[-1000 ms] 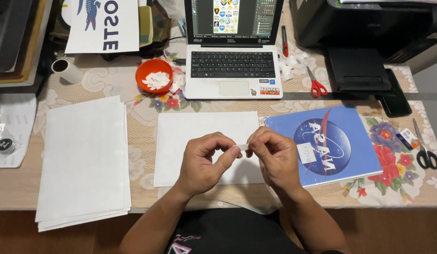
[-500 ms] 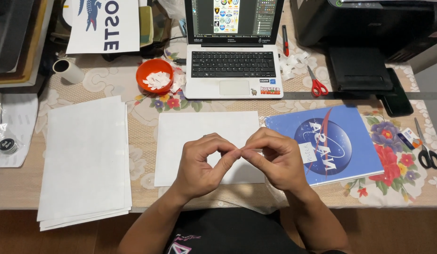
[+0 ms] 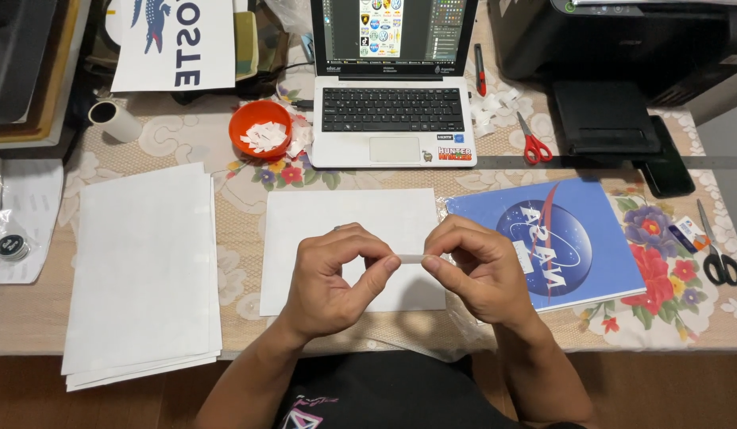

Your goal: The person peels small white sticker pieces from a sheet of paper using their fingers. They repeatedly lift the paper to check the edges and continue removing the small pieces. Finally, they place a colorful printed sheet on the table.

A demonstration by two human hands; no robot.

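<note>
My left hand [image 3: 337, 274] and my right hand [image 3: 476, 270] are raised together over a white sheet of paper [image 3: 349, 218] lying in front of me. Between their fingertips they pinch a small narrow white strip [image 3: 410, 258], one hand at each end. A blue printed sheet with a round emblem [image 3: 547, 242] in a clear sleeve lies just right of my right hand.
A stack of white sheets [image 3: 142, 270] lies at the left. Behind are an open laptop [image 3: 392, 79], an orange bowl of paper scraps [image 3: 261, 131], red scissors [image 3: 534, 143], a black printer [image 3: 623, 56], black scissors [image 3: 718, 258] at the right edge, and a small paper roll [image 3: 113, 121].
My hands have drawn slightly apart, so the small white strip now shows stretched between the fingertips. Nothing else on the table moved.
</note>
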